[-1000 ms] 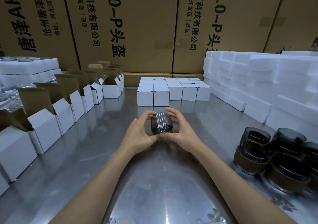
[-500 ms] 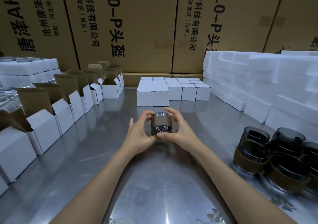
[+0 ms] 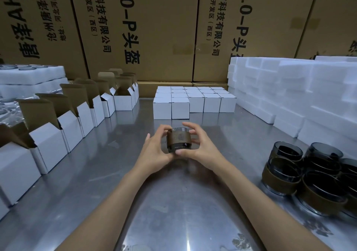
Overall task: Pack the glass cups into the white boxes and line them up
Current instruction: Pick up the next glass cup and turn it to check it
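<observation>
Setting: a steel tabletop (image 3: 173,221) seen from a head-worn camera, with tall brown cartons (image 3: 154,28) walling off the far side.
Cup in hand: one dark glass cup (image 3: 178,140) with a brown band, upright, held above the tabletop's middle and not yet in any box.
Left hand (image 3: 155,151): its grip is curled round the cup's left side.
Right hand (image 3: 201,148): thumb pressed to the cup's lower edge, fingers arched over the rim; it shares the hold.
Done so far: a block of closed boxes (image 3: 193,101) stands in neat rows at the far centre; I judge these packed, though their contents are hidden.
Left to do: a cluster of loose cups (image 3: 309,177), some stacked, waits at the right edge.
Open boxes (image 3: 63,123): a row along the left, flaps up, running away from the viewer. Their insides cannot be seen from here.
Foam: white foam blocks (image 3: 289,92) piled at the right; foam trays (image 3: 31,75) at far left, dark rims showing on top.
Progress: partway, judging by the mix of closed boxes, open boxes and unpacked cups.
</observation>
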The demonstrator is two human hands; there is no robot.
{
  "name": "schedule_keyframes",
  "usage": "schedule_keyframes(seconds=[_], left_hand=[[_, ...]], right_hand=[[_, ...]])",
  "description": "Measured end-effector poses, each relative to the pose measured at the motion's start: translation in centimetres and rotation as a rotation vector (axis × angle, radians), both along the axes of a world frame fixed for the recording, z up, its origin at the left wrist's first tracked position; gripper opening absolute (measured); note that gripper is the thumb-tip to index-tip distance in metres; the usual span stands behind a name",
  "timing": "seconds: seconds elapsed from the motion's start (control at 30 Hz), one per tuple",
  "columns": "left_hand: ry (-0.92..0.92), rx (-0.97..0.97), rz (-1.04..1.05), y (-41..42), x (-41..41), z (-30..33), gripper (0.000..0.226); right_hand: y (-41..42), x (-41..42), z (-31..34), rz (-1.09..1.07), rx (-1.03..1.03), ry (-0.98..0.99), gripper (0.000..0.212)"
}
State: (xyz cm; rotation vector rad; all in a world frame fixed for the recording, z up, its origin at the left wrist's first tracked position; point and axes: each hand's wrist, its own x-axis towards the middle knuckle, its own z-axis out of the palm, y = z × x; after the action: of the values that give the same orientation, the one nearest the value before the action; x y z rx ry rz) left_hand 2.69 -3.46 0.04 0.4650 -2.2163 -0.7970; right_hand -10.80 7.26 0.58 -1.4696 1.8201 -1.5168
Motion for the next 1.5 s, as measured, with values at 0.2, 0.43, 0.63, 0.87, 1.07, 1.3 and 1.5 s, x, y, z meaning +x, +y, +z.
schedule_keyframes(seconds=[0.2,0.43,0.63,0.87,1.07,1.3,1.5], left_hand=[[0.051,0.096,-0.044,0.4,0.1,0.3,0.060],[-0.014,0.313,-0.205,-0.4,-0.1,-0.2,0.082],[-0.105,0.286,-0.191,-0.7,0.0,-0.6,0.082],[-0.183,0.375,-0.239,-0.5,-0.1,-0.4,0.101],[0.042,0.651,-0.135,-1.7,-0.2,0.4,0.076],[-0.193,0.346,0.231,-8.5,-2.3,0.3,0.044],[-0.712,-0.041,0.459,-17.5,-4.0,0.9,0.057]], right_hand=[[0.4,0.0,0.3,0.097,0.034,-0.380,0.059],[-0.1,0.0,-0.3,0.039,-0.072,-0.199,0.058],[-0.4,-0.1,-0.9,0.011,0.021,-0.044,0.059],[-0.6,-0.3,-0.8,0.049,0.099,0.000,0.070],[-1.2,-0.2,-0.6,-0.074,-0.006,-0.315,0.032],[-2.4,0.0,-1.1,-0.208,0.033,-0.111,0.030],[-2.7,-0.3,-1.5,-0.205,0.035,-0.111,0.025]])
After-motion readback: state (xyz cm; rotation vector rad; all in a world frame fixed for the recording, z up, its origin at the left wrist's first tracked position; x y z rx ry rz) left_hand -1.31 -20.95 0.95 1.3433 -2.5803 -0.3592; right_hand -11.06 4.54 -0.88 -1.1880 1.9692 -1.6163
